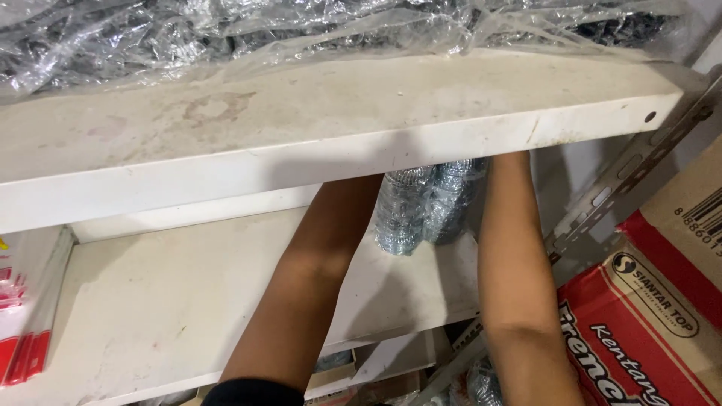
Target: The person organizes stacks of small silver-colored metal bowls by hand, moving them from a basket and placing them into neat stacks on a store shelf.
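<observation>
Both forearms reach in under the upper white shelf (323, 128), which hides the hands, so their grip cannot be told. Between the forearms, beneath that shelf, stand wrapped silvery bottles (421, 207). Crinkled plastic sheeting (226, 30) lies above it.

The white shelf unit (316, 150) has two visible boards. The upper board carries crumpled clear plastic sheeting (226, 30). The lower board (150, 301) carries a shrink-wrapped pack of bottles (421, 207) at the rear and red-and-white packets (26, 316) at its left end.
</observation>
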